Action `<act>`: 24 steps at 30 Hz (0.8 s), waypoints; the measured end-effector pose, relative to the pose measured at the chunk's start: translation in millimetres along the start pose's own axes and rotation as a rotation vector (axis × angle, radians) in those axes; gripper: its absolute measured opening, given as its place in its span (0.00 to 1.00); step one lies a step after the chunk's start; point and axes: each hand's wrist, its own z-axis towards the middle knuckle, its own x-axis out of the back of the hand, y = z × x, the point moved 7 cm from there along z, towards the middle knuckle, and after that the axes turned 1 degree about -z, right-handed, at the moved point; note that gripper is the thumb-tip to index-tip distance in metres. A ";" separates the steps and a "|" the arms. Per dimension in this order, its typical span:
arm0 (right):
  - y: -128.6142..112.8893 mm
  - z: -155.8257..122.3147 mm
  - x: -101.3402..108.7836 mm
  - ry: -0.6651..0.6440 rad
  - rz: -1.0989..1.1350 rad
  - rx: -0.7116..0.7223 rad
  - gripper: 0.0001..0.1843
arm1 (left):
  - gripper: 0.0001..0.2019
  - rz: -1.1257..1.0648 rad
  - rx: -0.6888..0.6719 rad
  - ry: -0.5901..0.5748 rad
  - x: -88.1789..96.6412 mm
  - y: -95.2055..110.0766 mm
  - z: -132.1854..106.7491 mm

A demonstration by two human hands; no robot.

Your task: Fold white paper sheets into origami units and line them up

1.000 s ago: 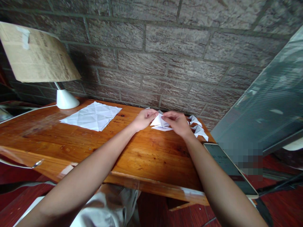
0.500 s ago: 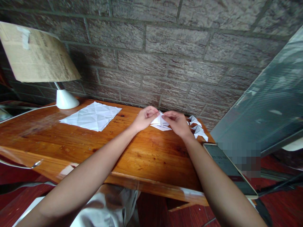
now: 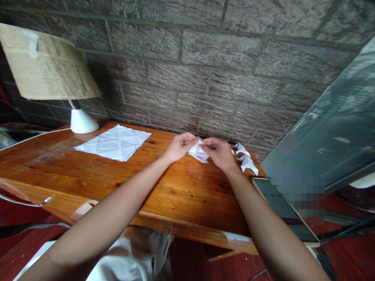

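A small folded white paper [image 3: 198, 152] is held between my two hands above the far part of the wooden table. My left hand [image 3: 182, 146] pinches its left side between thumb and fingers. On the other side, my right hand [image 3: 218, 151] grips the upper right of the paper, with the thumb across its face. The fingers cover part of the folds. Just right of my right hand lie folded white paper pieces [image 3: 248, 164] with pointed corners. Creased square sheets of white paper [image 3: 118, 142] lie flat to the left.
A lamp with a white base [image 3: 83, 121] and a newsprint shade [image 3: 55, 68] stands at the back left. A tablet or large phone [image 3: 285, 212] lies along the right edge of the wooden table [image 3: 187, 199]. A stone-block wall [image 3: 187, 78] rises behind it.
The folded paper's lower flap has drawn in and now looks narrower between my fingers. Both hands stay almost in the same place, and the view has shifted very slightly.
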 end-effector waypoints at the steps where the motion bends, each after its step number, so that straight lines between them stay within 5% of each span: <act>1: -0.6 -0.3 -0.4 -0.004 -0.001 0.002 0.09 | 0.15 -0.002 0.005 -0.005 -0.3 0.2 0.0; 15: 0.8 -2.1 -4.7 -0.003 0.091 -0.081 0.10 | 0.12 -0.192 0.196 0.010 -4.4 -11.2 -1.6; 24: 4.7 0.1 -1.9 -0.020 0.075 -0.063 0.12 | 0.16 -0.148 0.132 -0.023 -5.6 -3.1 -2.5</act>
